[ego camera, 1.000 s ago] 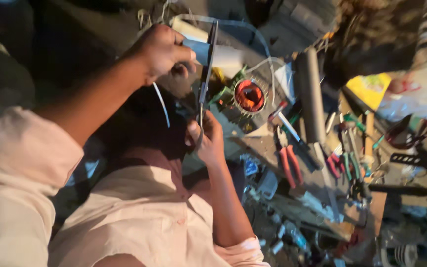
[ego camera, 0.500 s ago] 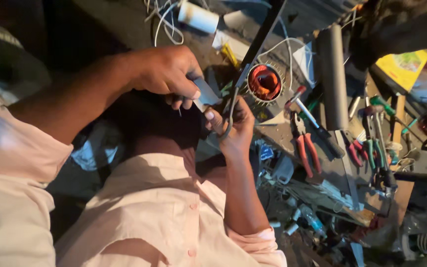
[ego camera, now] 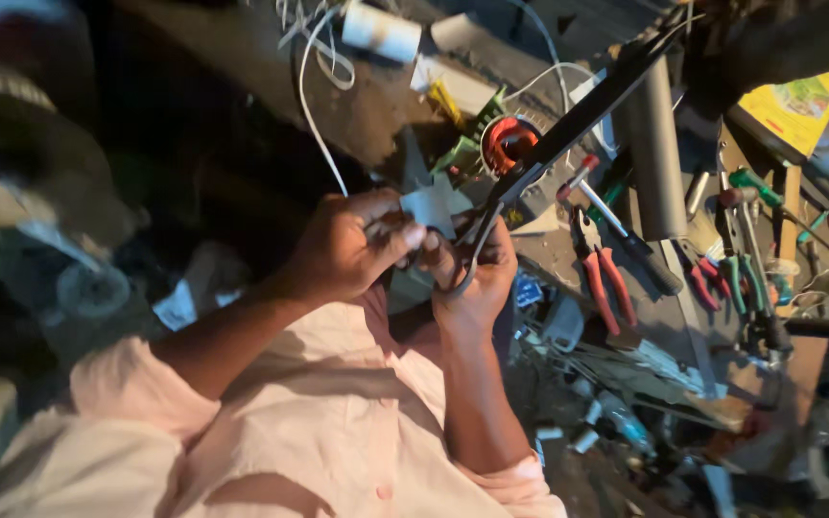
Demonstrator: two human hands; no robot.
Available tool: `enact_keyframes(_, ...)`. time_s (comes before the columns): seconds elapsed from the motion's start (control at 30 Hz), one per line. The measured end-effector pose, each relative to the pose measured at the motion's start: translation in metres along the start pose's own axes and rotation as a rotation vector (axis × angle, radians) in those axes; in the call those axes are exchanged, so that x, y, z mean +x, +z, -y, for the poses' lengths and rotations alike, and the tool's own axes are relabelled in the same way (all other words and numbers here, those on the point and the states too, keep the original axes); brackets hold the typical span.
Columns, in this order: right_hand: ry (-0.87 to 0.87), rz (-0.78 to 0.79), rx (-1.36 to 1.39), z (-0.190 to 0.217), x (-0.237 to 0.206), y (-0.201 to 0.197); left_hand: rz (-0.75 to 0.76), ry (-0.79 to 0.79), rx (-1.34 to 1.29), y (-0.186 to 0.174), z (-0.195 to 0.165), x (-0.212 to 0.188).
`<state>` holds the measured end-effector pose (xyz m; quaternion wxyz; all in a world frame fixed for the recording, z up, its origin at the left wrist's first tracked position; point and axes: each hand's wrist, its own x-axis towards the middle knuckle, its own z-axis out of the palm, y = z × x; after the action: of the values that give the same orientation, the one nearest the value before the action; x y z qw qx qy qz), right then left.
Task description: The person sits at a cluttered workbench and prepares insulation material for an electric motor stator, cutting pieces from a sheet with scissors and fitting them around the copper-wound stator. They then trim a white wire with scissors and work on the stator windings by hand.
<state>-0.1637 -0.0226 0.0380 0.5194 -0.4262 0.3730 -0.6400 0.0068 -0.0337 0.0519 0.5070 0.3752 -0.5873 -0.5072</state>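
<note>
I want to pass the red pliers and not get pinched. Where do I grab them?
Grip the pliers by both red handles, coming from the near side: the handles point toward the person, and the metal jaws point away.

grey sheet piece (ego camera: 431, 204), flat, jagged-edged, held up; long black scissors (ego camera: 568, 129) angled up-right, blades touching its edge.

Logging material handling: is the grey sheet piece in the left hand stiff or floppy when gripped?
Probably fairly stiff: the grey sheet piece stands flat beyond the left hand without drooping. Likely light, since a pinch at one edge holds it. Its notched outline suggests thin stock, cuttable by the scissors in the right hand.
</note>
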Motion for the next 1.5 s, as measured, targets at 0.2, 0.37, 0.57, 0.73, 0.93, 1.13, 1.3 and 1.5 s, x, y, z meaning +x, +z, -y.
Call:
enact_keyframes(0.2,0.057,0.109,-0.054,0.004,-0.011,-0.020,-0.084,0.113,0.149,-0.002,-0.009,-0.001)
enact_keyframes(0.37,0.123,0.335,-0.046,-0.013,-0.040,-0.040,-0.183,0.101,0.073,-0.021,-0.019,0.014)
enact_keyframes(0.57,0.273,0.512,-0.077,-0.037,-0.064,-0.038,-0.237,0.113,-0.012,-0.022,-0.024,0.022)
enact_keyframes(0.73,0.270,0.526,-0.064,-0.039,-0.065,-0.030,-0.265,0.147,0.101,-0.011,-0.025,0.018)
enact_keyframes(0.93,0.250,0.539,0.052,-0.038,-0.066,-0.023,-0.283,0.187,0.190,-0.005,-0.029,0.013)
enact_keyframes(1.13,0.236,0.525,0.076,-0.036,-0.066,-0.019,-0.303,0.290,0.299,-0.002,-0.027,0.015)
enact_keyframes(1.3,0.212,0.522,0.000,-0.034,-0.067,-0.019,-0.298,0.286,0.296,-0.002,-0.023,0.015)
enact_keyframes(1.5,0.105,0.511,-0.197,-0.028,-0.066,-0.019,-0.227,0.240,0.193,-0.007,-0.027,0.013)
